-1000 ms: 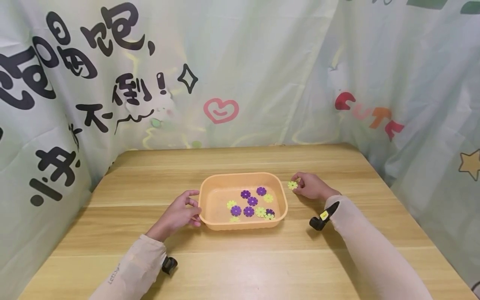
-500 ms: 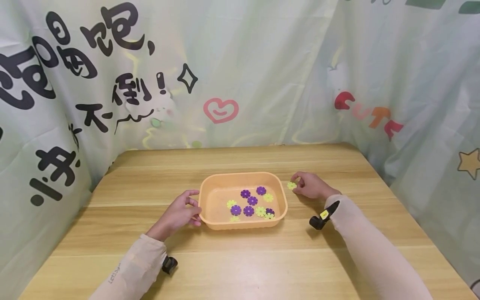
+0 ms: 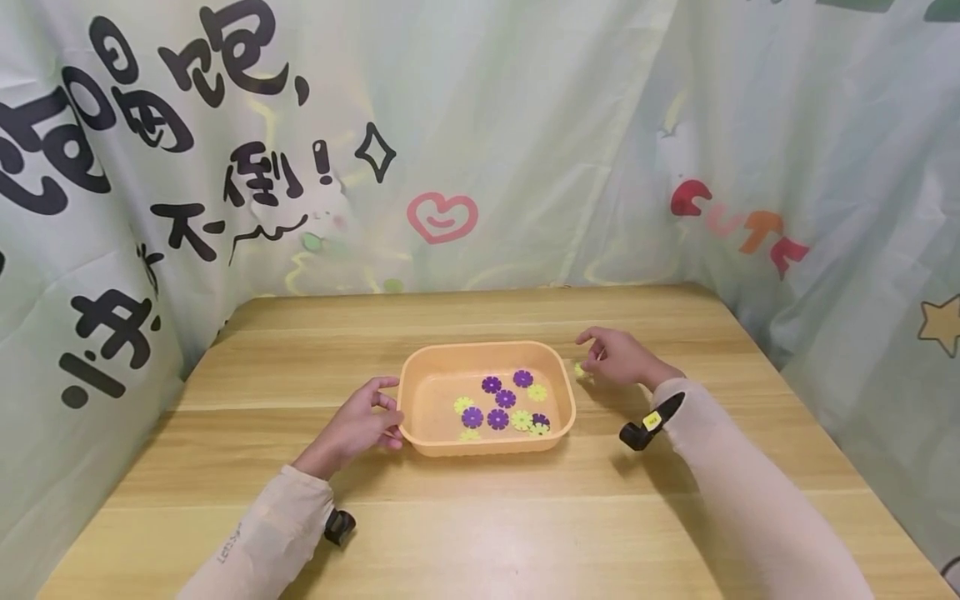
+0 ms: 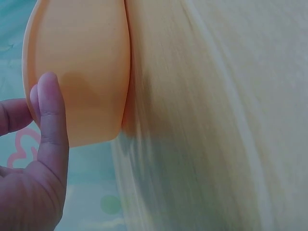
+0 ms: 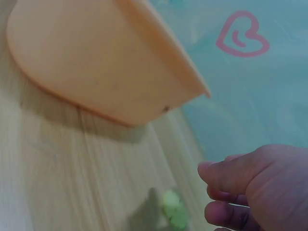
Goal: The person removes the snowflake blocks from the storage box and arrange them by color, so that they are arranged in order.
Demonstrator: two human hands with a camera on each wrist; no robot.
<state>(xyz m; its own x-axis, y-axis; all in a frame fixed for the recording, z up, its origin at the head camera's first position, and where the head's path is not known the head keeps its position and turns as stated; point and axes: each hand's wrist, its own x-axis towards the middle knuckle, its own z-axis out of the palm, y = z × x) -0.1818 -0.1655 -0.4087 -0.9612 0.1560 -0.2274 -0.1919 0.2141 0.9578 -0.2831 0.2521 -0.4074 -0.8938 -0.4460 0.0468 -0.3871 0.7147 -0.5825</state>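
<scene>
My left hand (image 3: pixel 365 421) is at the left end of a peach-coloured plastic basin (image 3: pixel 487 448), its thumb and a finger pinching the rim. In the left wrist view the thumb (image 4: pixel 52 120) lies along the basin's outer wall (image 4: pixel 91 57). Purple snowflake discs (image 3: pixel 497 418) and yellow snowflake discs (image 3: pixel 537 392) lie scattered on the basin's floor. Beyond its right end, another yellow disc (image 5: pixel 174 210) is on the table, casting a shadow. My right hand (image 3: pixel 622 358) is just above this disc, fingers loosely bent and holding nothing; the right wrist view shows a gap between them.
The basin stands on a wood-grain table (image 3: pixel 480 525). A printed curtain (image 3: pixel 525 150) hangs along the back and both sides. Each wrist carries a small black camera, the right one (image 3: pixel 651 422) close over the tabletop.
My right hand has let go of the yellow disc and lifted slightly, its index finger straightening. The left hand and the basin stay in place.
</scene>
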